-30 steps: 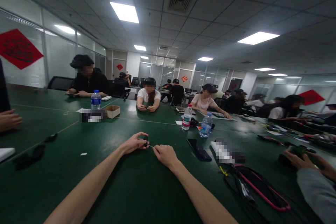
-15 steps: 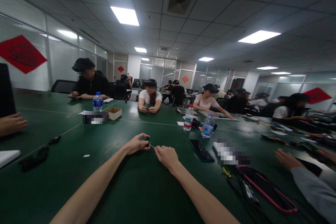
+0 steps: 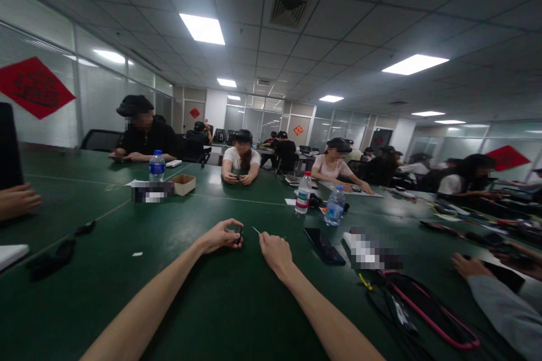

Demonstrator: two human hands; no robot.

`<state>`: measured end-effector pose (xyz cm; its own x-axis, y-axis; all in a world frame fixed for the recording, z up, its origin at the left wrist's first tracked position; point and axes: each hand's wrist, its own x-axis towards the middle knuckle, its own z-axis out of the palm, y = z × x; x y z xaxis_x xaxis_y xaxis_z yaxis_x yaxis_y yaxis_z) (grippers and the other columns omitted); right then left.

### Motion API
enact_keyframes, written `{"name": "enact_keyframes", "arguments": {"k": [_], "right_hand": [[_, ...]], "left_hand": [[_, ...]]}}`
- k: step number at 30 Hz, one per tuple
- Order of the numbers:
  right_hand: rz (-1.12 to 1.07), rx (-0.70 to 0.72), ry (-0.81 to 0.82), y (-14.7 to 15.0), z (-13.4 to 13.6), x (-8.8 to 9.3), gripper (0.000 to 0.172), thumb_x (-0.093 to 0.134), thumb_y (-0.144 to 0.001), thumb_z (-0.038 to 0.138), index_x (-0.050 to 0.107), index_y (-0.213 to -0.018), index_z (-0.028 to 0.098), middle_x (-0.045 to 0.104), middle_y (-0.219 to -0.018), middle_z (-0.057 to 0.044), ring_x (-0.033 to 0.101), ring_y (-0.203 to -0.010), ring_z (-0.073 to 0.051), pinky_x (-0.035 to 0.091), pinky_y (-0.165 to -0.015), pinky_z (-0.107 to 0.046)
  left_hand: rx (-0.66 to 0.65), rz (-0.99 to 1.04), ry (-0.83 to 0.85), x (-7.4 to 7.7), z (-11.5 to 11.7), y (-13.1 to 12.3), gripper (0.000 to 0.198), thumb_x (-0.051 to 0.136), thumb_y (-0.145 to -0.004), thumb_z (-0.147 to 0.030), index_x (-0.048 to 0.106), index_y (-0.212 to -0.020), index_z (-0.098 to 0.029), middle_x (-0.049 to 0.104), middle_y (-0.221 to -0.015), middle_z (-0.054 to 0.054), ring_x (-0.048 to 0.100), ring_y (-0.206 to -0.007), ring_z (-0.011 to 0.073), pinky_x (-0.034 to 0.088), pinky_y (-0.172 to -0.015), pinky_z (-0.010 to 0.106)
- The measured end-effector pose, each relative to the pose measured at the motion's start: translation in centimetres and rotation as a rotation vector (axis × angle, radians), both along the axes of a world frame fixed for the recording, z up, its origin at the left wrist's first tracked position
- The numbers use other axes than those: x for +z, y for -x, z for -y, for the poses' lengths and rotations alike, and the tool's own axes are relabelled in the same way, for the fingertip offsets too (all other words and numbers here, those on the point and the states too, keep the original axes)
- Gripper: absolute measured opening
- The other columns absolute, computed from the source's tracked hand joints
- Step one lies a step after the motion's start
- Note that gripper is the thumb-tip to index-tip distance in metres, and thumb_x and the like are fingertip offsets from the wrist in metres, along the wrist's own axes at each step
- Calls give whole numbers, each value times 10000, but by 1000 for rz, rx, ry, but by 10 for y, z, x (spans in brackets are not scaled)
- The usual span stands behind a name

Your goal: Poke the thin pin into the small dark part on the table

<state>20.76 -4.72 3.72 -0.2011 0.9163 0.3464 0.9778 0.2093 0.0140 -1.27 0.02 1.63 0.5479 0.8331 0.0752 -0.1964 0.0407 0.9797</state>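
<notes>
Just above the green table [image 3: 212, 316], my left hand [image 3: 221, 237] pinches a small dark object [image 3: 239, 232] between thumb and fingers. Its details are too small to tell. To its right, my right hand [image 3: 275, 249] is closed around a thin, light-coloured pointed tool [image 3: 256, 230], whose tip points up and to the left. A gap separates this tip from the dark object. The part of the tool inside my right hand is hidden by the fingers.
A black phone [image 3: 324, 246], two bottles [image 3: 303, 194] [image 3: 335, 206] and a pink-edged black item [image 3: 432, 307] with cables lie to the right. Ahead left stand a cardboard box [image 3: 183, 184] and another bottle [image 3: 156, 166]. People sit around the table.
My right hand has moved slightly right, drawing the thin tool's tip away from the dark object. My left hand still holds the object and has shifted a little.
</notes>
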Motion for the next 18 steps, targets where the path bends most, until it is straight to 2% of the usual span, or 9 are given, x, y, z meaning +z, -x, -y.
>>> {"name": "enact_keyframes", "arguments": {"k": [3,5,7,9,13,16,18], "right_hand": [[-20,39,5,-2,-1,0,441,194,-959,417,574,-966,196,662,-846,-82,640,-696,-146,442,-590,-231],[-41,83,9,-2,0,-1,425,205,-959,417,574,-947,208,663,-841,-65,636,-684,-139,437,-581,-224],[-67,121,16,-2,1,-1,417,213,-959,412,579,-928,214,664,-830,-52,633,-676,-133,432,-579,-216],[-85,147,24,-1,3,-2,425,215,-958,414,587,-918,213,665,-817,-47,630,-671,-128,427,-580,-209],[-63,175,12,0,6,-1,437,216,-955,433,596,-927,220,669,-829,-44,623,-668,-123,419,-592,-206],[-55,173,-20,2,8,-1,445,212,-954,435,600,-932,218,670,-837,-46,622,-684,-125,415,-609,-209],[-71,185,-33,4,9,-1,453,204,-956,427,602,-924,213,668,-824,-42,617,-672,-118,407,-600,-198]], "left_hand": [[42,39,15,0,1,-1,578,736,-687,-249,443,-1179,-167,629,-942,135,639,-844,232,520,-732,372],[73,85,18,0,1,-2,512,739,-684,-244,485,-1120,-157,612,-990,142,614,-924,243,510,-779,402],[89,136,2,0,0,-3,420,745,-675,-228,538,-1029,-140,594,-1027,138,579,-991,239,497,-816,387],[113,169,-24,-1,-1,-3,375,753,-663,-213,572,-981,-132,583,-1033,124,570,-983,214,494,-794,325],[184,179,-47,-5,-7,-3,395,758,-658,-244,596,-999,-129,583,-891,73,567,-726,110,422,-570,178],[147,185,-14,-8,-9,-2,413,742,-680,-281,582,-1027,-124,539,-692,10,477,-526,49,337,-475,156],[125,175,18,-7,-9,-2,405,720,-706,-299,565,-1037,-123,517,-626,-6,475,-497,52,351,-482,164]]}}
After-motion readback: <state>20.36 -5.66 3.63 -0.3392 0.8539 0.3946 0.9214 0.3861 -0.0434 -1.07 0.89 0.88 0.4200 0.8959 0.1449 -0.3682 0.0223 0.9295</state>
